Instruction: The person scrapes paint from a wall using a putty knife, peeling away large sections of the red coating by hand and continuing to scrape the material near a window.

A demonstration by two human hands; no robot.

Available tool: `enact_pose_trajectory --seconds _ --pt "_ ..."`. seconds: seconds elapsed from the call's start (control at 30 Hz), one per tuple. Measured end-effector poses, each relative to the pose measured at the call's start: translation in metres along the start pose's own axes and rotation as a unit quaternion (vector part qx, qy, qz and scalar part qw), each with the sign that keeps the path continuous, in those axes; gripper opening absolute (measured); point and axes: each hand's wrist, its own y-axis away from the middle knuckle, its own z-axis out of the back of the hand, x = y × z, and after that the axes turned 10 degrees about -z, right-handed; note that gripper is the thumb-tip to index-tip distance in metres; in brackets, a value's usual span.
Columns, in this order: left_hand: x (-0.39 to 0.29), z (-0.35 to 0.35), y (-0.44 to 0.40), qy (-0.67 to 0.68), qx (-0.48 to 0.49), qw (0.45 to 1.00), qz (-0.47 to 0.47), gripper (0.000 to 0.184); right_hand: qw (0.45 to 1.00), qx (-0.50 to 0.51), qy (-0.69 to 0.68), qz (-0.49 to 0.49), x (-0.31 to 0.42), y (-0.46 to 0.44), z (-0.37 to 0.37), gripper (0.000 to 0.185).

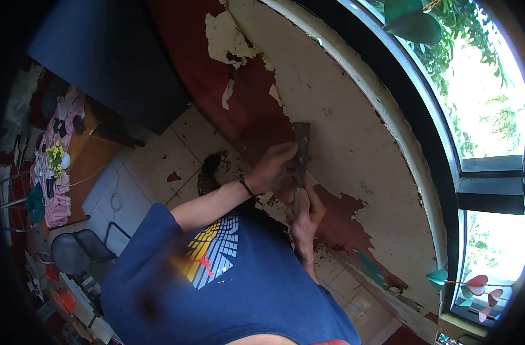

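My right hand is closed round the handle of a putty knife. Its wide metal blade points up along the wall, close to the ragged edge between the red paint and the pale bare surface. My left hand, with a dark band on the wrist, is at the blade's left edge. Its fingers are curled against the metal and slightly blurred; the far side of their grip is hidden. A torn pale flake hangs on the wall above, and a red patch lies right of my right hand.
Paint chips litter the tiled floor. To the left are a wooden table with a pink cloth and a dark chair. A window is on the right, with a heart garland hanging by it.
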Motion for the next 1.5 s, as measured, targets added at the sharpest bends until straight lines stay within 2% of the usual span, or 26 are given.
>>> enact_pose_trajectory --seconds 0.1,0.2,0.27,0.4,0.5,0.57,0.7,0.8,0.9,1.0,1.1,1.17,1.3,1.37,1.4,1.47,1.5 --pt "0.000 0.005 0.003 -0.053 0.030 0.998 -0.003 0.026 1.000 0.007 -0.010 0.008 -0.002 0.006 -0.001 0.035" --pt "0.005 0.000 0.005 -0.005 0.015 0.999 0.032 0.023 0.999 -0.022 -0.008 -0.024 0.003 0.006 0.001 0.034" --pt "-0.005 -0.001 0.002 -0.018 0.015 1.000 0.008 0.024 1.000 0.018 -0.004 0.002 0.005 -0.001 -0.006 0.036" --pt "-0.006 0.002 0.007 -0.020 0.019 1.000 0.002 0.024 0.999 -0.014 0.009 0.028 -0.015 0.003 -0.005 0.036" --pt "0.002 0.005 0.004 -0.013 0.043 0.999 0.014 0.024 0.999 0.000 -0.040 -0.003 -0.010 0.002 0.001 0.036" --pt "0.007 0.002 0.005 0.027 0.016 0.999 0.016 0.025 1.000 -0.011 0.002 -0.002 -0.008 -0.002 0.004 0.036" --pt "-0.004 0.003 0.002 0.005 0.047 0.999 -0.002 0.024 1.000 0.015 -0.014 -0.005 -0.004 -0.005 0.000 0.036" --pt "-0.004 0.001 0.005 -0.011 0.031 0.999 0.003 0.024 1.000 -0.001 -0.013 -0.001 -0.006 -0.001 0.000 0.035" --pt "0.002 0.007 0.001 -0.042 0.028 0.998 0.026 0.024 0.997 0.014 -0.070 -0.005 -0.008 -0.002 0.004 0.035" --pt "0.001 0.011 -0.003 0.017 0.073 0.997 0.014 0.025 0.999 0.007 -0.039 -0.036 0.000 -0.006 0.000 0.033" --pt "-0.001 0.007 0.001 0.011 0.062 0.998 0.005 0.027 0.998 0.013 -0.051 -0.021 -0.004 -0.003 0.004 0.034" --pt "-0.003 0.005 0.000 -0.044 0.060 0.997 0.012 0.030 0.996 0.011 -0.080 -0.047 0.001 0.001 0.006 0.034" --pt "0.003 -0.001 -0.001 -0.039 0.042 0.998 0.015 0.031 0.998 0.004 -0.058 0.017 -0.007 -0.010 0.017 0.033" --pt "0.002 0.005 -0.009 0.067 0.040 0.996 -0.037 0.030 0.999 0.000 0.001 0.050 0.003 -0.023 0.003 0.031" --pt "0.000 0.007 -0.012 0.069 0.040 0.996 -0.038 0.030 0.999 0.000 0.003 0.051 0.000 -0.025 -0.002 0.031" --pt "-0.010 0.014 -0.017 0.036 0.009 0.996 -0.080 0.030 0.987 -0.002 0.078 0.138 -0.009 -0.034 -0.014 0.034" --pt "-0.015 0.016 -0.017 0.031 0.009 0.995 -0.090 0.030 0.987 0.007 0.075 0.144 -0.011 -0.034 -0.014 0.034"
